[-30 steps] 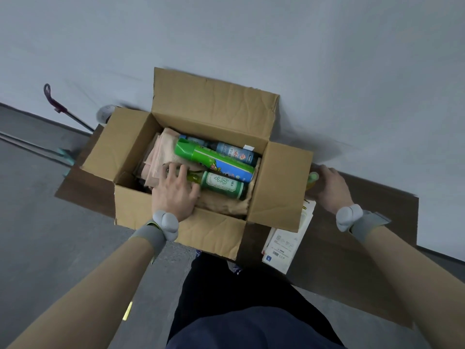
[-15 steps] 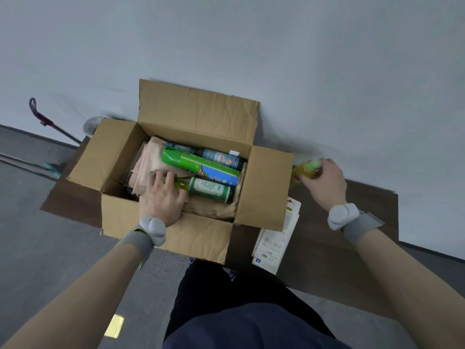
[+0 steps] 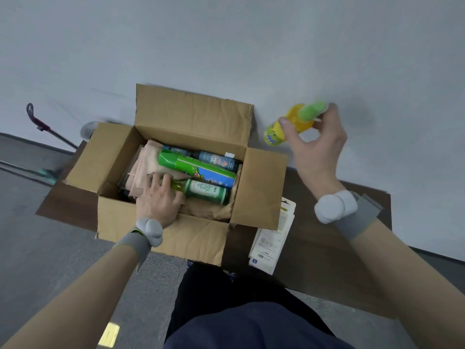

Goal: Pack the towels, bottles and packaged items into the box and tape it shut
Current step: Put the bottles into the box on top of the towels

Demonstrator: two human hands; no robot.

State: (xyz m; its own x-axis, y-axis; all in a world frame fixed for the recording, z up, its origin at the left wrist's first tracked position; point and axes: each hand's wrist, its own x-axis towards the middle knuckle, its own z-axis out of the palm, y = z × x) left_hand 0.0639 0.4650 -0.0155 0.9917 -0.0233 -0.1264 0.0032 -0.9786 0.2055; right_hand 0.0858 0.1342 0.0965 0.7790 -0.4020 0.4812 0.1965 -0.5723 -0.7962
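Upper half of the view is taken up by a plain pale grey-blue wall [image 3: 226, 41], evenly lit, with soft shadows cast on it. A dark brown table [image 3: 327, 248] is set against the wall. Grey carpeted floor [image 3: 37, 248] is seen left and below. A purple-handled tool [image 3: 47, 128] is propped at the wall's base, far left. A small bright patch [image 3: 108, 335] is seen on the floor, bottom left.
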